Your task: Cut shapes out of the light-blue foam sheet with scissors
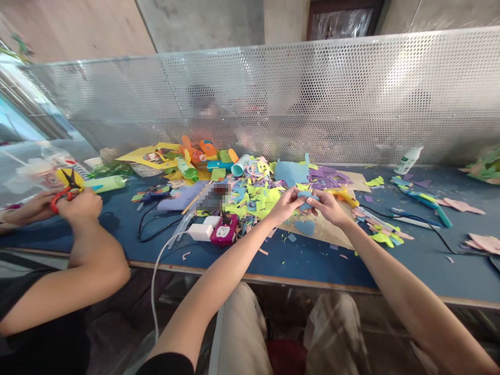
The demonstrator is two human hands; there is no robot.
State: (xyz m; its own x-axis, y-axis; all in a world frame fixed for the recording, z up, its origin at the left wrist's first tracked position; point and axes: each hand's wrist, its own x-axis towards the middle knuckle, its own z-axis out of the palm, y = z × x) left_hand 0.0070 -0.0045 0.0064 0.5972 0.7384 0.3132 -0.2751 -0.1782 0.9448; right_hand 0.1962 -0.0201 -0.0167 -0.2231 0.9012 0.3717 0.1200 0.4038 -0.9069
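Note:
Between my two hands, above the table, is a small piece of blue foam sheet (307, 200). The fingers of my left hand (287, 202) pinch it from the left. From the other side, my right hand (328, 205) grips it with thumb and fingers. Just below them lies another rounded blue foam piece (304, 227) on a brown board (332, 235). A yellow-orange tool, perhaps a glue gun (344, 197), rests right behind my right hand. Bright green and other coloured scraps (260, 200) are heaped behind my left hand.
A co-worker's hand (80, 203) at left holds red-handled pliers (64, 194). A magenta power strip (224, 230) with a white charger and cable stands near the front edge. A white glue bottle (409, 160), a utility knife (429, 203) and a black cord lie right. A perforated metal screen (273, 104) runs behind.

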